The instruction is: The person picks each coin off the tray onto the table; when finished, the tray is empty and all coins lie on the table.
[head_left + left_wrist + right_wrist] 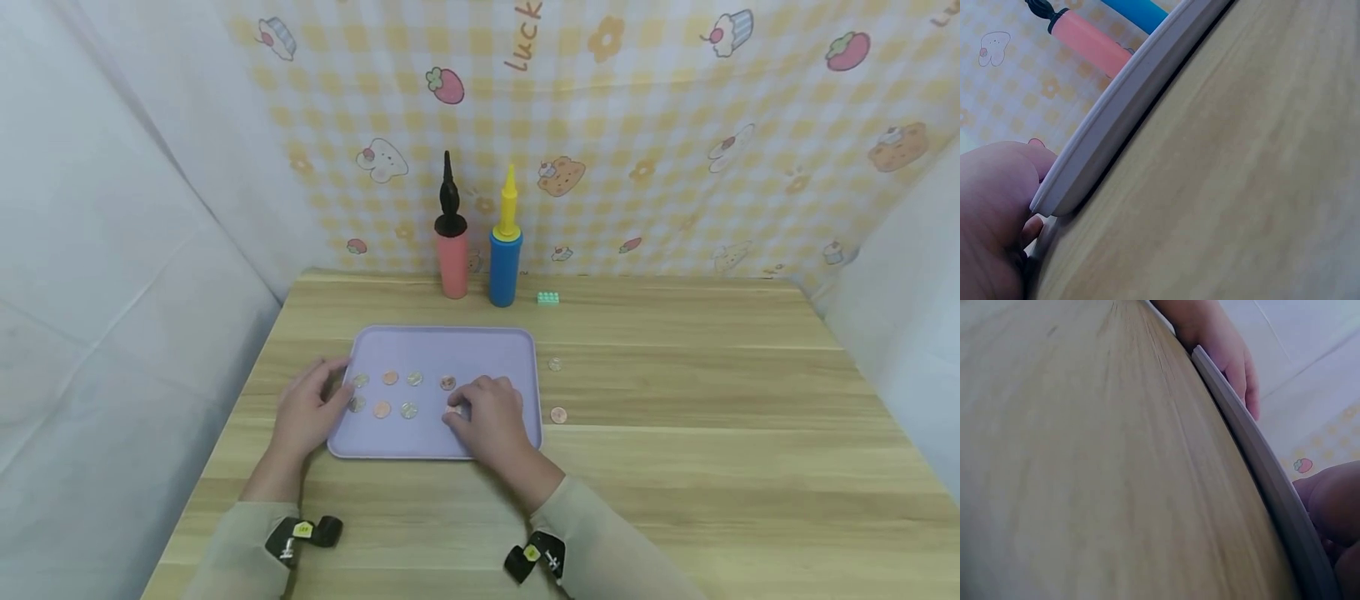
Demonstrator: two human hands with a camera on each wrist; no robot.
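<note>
The right hand (491,419) pinches a coin (453,410) over the right half of the lilac tray (435,440); the left hand (306,410) rests, thumb and fingers apart, against its left side. Likely light, hard and slippery, the coin is best taken edgewise; the stiff-looking tray, by opposite sides.

Shallow lilac tray (435,440), rounded corners, lying flat, with silver and copper coins (382,409) in two rows inside, two more coins (558,415) just right.
</note>
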